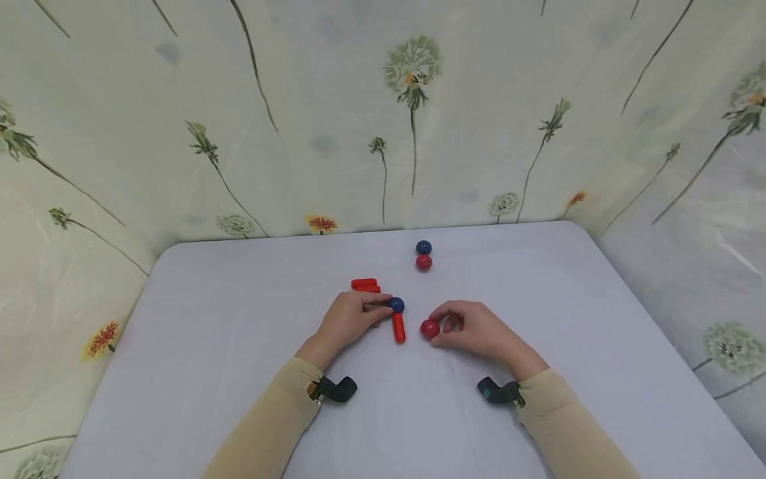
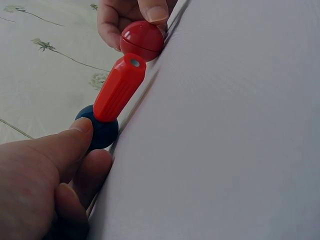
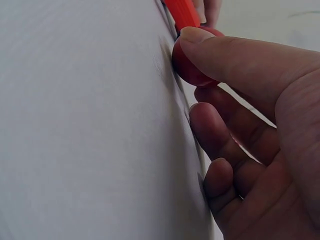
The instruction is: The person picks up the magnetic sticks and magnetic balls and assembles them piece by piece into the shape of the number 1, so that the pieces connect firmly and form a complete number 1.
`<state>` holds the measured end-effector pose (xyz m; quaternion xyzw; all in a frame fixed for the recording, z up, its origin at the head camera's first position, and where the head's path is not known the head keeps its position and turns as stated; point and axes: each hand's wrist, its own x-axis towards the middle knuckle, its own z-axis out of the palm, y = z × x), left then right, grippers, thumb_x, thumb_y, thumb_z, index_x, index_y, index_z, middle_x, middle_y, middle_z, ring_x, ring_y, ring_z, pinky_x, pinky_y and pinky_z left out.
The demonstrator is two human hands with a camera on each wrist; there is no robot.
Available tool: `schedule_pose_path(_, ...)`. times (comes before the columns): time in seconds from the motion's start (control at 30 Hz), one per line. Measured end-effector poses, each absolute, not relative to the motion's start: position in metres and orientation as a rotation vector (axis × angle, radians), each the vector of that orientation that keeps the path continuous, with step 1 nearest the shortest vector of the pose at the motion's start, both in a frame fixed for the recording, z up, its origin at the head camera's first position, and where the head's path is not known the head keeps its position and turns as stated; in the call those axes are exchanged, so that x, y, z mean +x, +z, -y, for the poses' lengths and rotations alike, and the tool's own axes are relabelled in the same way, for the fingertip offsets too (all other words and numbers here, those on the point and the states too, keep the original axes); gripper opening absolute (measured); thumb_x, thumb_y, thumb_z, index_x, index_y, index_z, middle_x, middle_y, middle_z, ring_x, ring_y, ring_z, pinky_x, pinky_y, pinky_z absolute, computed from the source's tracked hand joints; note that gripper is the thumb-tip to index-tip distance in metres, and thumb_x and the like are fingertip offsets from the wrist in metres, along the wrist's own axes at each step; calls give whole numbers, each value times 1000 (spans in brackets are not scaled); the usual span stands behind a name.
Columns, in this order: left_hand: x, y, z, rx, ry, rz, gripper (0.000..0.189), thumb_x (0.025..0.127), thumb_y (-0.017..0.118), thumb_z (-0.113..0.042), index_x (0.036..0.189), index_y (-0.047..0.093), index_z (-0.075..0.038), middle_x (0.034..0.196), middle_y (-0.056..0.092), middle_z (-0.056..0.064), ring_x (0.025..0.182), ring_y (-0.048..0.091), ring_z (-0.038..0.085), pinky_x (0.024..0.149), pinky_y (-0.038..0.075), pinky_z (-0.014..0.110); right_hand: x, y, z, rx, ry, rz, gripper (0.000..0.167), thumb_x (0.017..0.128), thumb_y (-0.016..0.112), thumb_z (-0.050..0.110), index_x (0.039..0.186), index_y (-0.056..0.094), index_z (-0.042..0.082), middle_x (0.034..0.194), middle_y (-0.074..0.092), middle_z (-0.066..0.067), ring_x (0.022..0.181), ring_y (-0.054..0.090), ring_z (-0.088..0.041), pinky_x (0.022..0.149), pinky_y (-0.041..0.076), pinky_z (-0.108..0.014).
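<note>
My left hand (image 1: 352, 318) pinches a blue ball (image 1: 396, 305) between thumb and fingers. From that ball a red rod (image 1: 399, 328) extends toward me; in the left wrist view its near end shows a small silvery disc (image 2: 135, 63). To the right, my right hand (image 1: 475, 327) pinches a red ball (image 1: 429, 328) with a seam around it. In the head view a gap separates this ball from the rod. The right wrist view has the thumb lying over the red ball (image 3: 195, 62), hiding part of it.
Two more red rods (image 1: 365, 284) lie side by side just beyond my left hand. Farther back, another blue ball (image 1: 423, 247) touches another red ball (image 1: 423, 263). A white-covered table (image 1: 239, 266) ends at a curtain (image 1: 287, 173) with a dandelion print.
</note>
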<state>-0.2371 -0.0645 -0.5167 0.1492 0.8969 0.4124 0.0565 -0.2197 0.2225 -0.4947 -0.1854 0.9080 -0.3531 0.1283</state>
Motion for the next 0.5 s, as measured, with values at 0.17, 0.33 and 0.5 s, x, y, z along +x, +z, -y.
schedule_pose_path(0.17, -238, -518, 65, 456, 1252, -2723, 35, 90, 73, -38, 124, 71, -30, 81, 67, -18, 80, 61, 7, 68, 50, 28, -216, -494, -217, -568, -1005, -2655, 36, 76, 85, 42, 107, 69, 34, 88, 64, 10, 83, 59, -16, 71, 51, -32)
schedule_pose_path(0.33, -237, -516, 65, 459, 1254, -2716, 36, 91, 72, -38, 125, 70, -30, 75, 66, -17, 79, 61, 8, 69, 50, 28, -214, -494, -213, -608, -1008, -2643, 37, 76, 85, 43, 108, 69, 34, 91, 65, 11, 85, 59, -14, 72, 51, -31)
schedule_pose_path(0.5, -237, -515, 65, 460, 1247, -2717, 36, 91, 72, -38, 126, 70, -30, 69, 65, -16, 76, 61, 8, 68, 50, 29, -212, -496, -210, -640, -1017, -2625, 36, 75, 85, 44, 106, 68, 36, 90, 65, 11, 84, 59, -13, 71, 51, -30)
